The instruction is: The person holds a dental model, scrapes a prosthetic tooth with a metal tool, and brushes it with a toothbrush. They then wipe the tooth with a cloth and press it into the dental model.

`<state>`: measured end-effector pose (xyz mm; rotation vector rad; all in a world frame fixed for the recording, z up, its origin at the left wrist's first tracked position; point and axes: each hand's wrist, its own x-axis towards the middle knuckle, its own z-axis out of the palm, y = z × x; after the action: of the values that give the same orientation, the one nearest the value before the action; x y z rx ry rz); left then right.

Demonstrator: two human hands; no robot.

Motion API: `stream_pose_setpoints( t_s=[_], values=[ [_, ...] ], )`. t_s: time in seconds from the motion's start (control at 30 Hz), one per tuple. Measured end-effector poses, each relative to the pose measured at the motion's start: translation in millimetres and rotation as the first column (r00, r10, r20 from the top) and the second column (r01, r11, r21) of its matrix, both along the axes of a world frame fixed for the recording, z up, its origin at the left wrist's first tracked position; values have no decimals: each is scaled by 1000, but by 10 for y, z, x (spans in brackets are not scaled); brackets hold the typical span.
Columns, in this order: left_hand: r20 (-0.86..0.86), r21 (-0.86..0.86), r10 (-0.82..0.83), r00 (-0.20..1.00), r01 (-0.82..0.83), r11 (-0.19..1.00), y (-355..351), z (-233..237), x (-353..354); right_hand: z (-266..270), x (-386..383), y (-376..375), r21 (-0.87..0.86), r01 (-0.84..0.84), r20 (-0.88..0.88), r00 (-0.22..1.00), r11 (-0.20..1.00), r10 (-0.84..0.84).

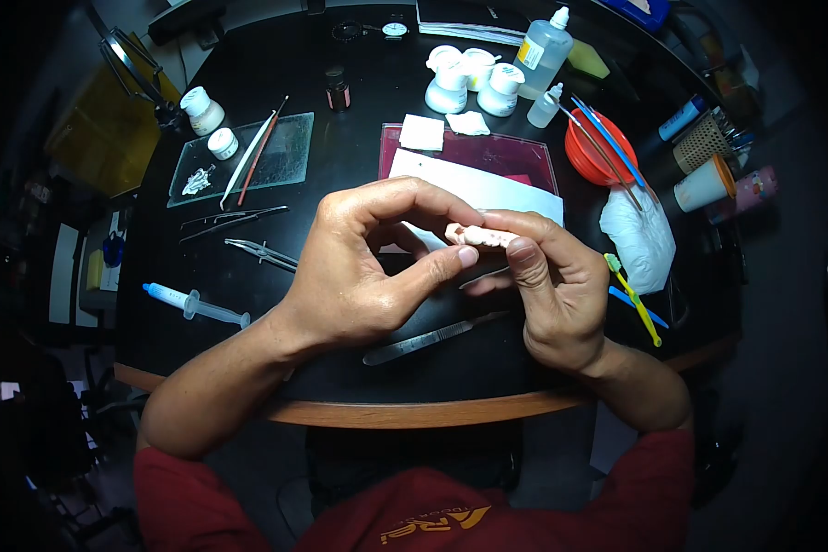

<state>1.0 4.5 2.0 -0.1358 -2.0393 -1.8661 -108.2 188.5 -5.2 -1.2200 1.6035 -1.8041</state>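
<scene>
A small cream-coloured dental model with a row of teeth (493, 236) is pinched between both hands above the desk. My left hand (354, 262) grips its left end between thumb and forefinger, the fingers curved in a ring. Closed on the right end, my right hand (557, 290) has its thumb over the front and its forefinger along the top. Fingertips cover parts of the model. Below the hands a metal scalpel (419, 343) lies on the black desk. Behind them is a sheet of white paper (497, 191), partly on a dark red tray (538, 158).
To the left lie a glass slab (290, 147), metal tweezers (239, 219) and a syringe (198, 305). White jars (446, 92) and a clear bottle (545, 57) stand at the back. On the right are a red bowl (587, 156), crumpled tissue (639, 248) and a yellow toothbrush (637, 299).
</scene>
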Motion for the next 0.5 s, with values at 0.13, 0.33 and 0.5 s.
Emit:
stream_pose_setpoints(
  t_s=[0.13,0.33,0.5],
  values=[
    [-25,-28,10,1000,-11,1000,-14,-17,-4,-5,-11,0,0,-9,-16,1000,1000,9],
    [-25,-47,20,999,-22,999,-23,-33,-4,-3,12,-6,-10,-1,-7,1000,1000,1],
    [-14,-45,18,1000,-19,999,-18,-26,3,-2,-4,-7,-3,-10,-2,1000,1000,10]
  ],
)
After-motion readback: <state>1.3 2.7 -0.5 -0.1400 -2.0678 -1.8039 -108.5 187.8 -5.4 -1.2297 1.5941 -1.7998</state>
